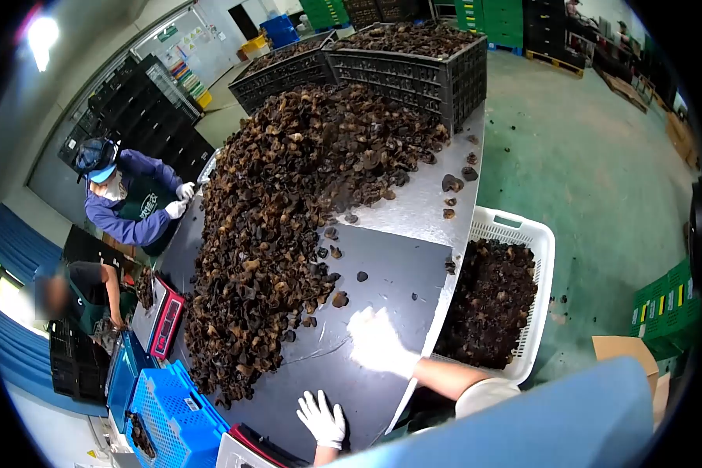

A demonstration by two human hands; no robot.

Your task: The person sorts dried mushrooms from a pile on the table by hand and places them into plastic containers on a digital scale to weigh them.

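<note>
My left hand [322, 418], in a white glove, lies open with spread fingers on the grey tabletop [382, 261] near its front edge. My right hand [378, 343], also white-gloved, is stretched over the tabletop near the right edge. Glare washes out its detail, but the outline shows extended fingers and nothing held. A large heap of dark brown, curled pieces like dried wood ear mushrooms [265, 257] covers the table's left and far parts. A few loose pieces [340, 299] lie between the heap and my right hand.
A white basket [544, 265] of dark pieces stands beside the table's right edge. Full black crates [398, 86] sit at the far end. Two people [136, 195] work along the left side, near a red-framed scale [165, 321] and blue crate [175, 413]. Green crates [667, 308] stand right.
</note>
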